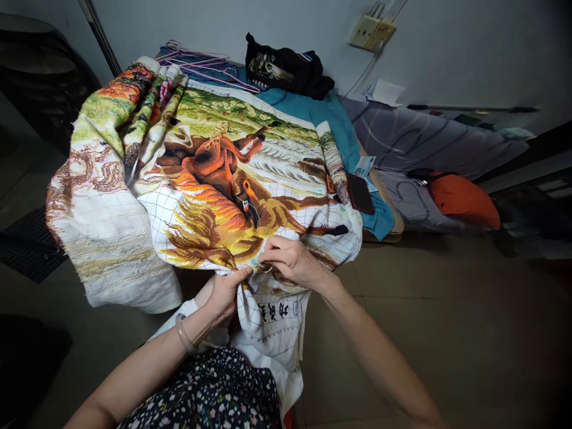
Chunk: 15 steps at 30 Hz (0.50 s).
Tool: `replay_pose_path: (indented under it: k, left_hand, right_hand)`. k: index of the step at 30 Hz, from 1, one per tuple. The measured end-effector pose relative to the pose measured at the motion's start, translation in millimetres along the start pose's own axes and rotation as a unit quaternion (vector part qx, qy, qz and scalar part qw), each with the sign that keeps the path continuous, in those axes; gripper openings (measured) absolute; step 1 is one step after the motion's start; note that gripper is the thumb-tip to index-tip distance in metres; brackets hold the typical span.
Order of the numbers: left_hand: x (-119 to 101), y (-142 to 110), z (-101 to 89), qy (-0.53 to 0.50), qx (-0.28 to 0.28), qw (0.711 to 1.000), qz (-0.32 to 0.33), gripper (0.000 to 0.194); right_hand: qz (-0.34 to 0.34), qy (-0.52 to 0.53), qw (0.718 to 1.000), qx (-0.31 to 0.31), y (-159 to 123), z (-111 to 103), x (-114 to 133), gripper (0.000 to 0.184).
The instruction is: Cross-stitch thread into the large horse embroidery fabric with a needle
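Note:
A large cross-stitch cloth [210,179] with orange horses on a gridded white ground is spread over a low table and hangs down onto my lap. My left hand [226,292] grips a fold of the cloth's near edge from below, thumb on top. My right hand [290,259] rests on the cloth just beside it, its fingers pinched together at the fabric on something too small to make out, perhaps a needle. A bracelet sits on my left wrist.
A dark phone [360,193] lies on the teal cover [330,113] at the table's right edge. Pink hangers [201,62] and a black garment [286,68] lie at the back. An orange cushion [465,199] and grey bedding sit to the right. A wall socket [370,30] is above.

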<state>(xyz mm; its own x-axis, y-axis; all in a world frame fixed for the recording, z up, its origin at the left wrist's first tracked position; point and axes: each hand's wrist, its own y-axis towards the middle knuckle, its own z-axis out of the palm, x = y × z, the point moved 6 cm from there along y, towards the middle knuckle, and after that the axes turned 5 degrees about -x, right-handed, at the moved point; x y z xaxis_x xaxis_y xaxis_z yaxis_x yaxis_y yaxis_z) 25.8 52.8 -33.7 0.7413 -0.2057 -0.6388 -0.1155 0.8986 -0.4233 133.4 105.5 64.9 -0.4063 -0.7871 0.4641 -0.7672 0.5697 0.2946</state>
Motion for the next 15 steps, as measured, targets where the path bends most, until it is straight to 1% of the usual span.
replay_pose_path:
  k: [9, 15]
  left_hand:
    - [2.1, 2.0, -2.1, 0.003, 0.017, 1.000, 0.010, 0.044]
    - [2.9, 2.1, -2.2, 0.001, 0.018, 1.000, 0.006, 0.044]
  right_hand:
    - [-0.023, -0.059, 0.998, -0.002, 0.5, 3.6, 4.8, 0.023]
    - [-0.026, -0.095, 0.995, 0.021, 1.0, 4.2, 7.7, 0.024]
